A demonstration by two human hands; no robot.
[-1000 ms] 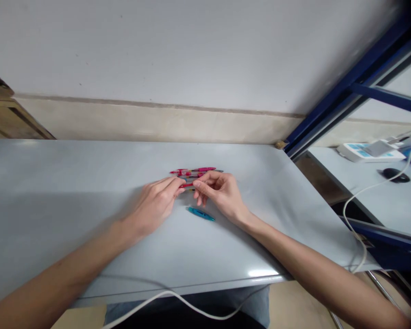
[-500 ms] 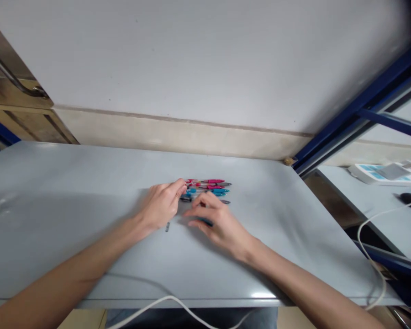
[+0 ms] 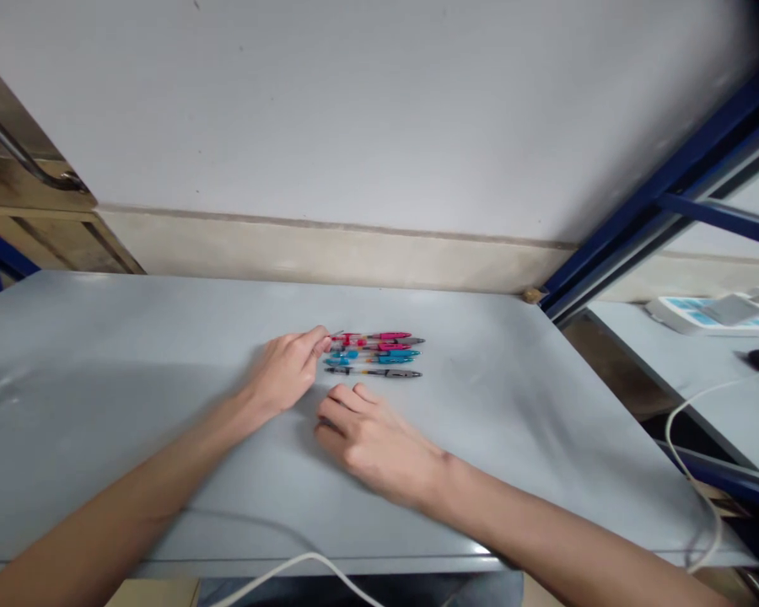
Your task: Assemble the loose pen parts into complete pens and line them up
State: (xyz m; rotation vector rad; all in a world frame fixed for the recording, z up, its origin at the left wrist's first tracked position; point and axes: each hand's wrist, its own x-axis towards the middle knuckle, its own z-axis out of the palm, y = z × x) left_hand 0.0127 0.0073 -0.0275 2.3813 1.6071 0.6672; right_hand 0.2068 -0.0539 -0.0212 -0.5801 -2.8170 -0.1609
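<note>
We counted five click pens side by side on the grey tabletop: two pink, two blue and one black, though the tight row left that count slightly uncertain. Our left hand lay half open and empty, its fingertips just beside the pens. Our right hand, loosely curled, rested empty just below them.

1. Six retractable pens (pink, blue, black) lie parallel on the grey tabletop.
2. The left hand is empty, its fingertips just beside the pens' left ends.
3. The right hand is empty too, fingers curled, on the near side – apart from the pens.
4. A white cable runs along the near edge – a blue steel frame stands at far right.
</note>
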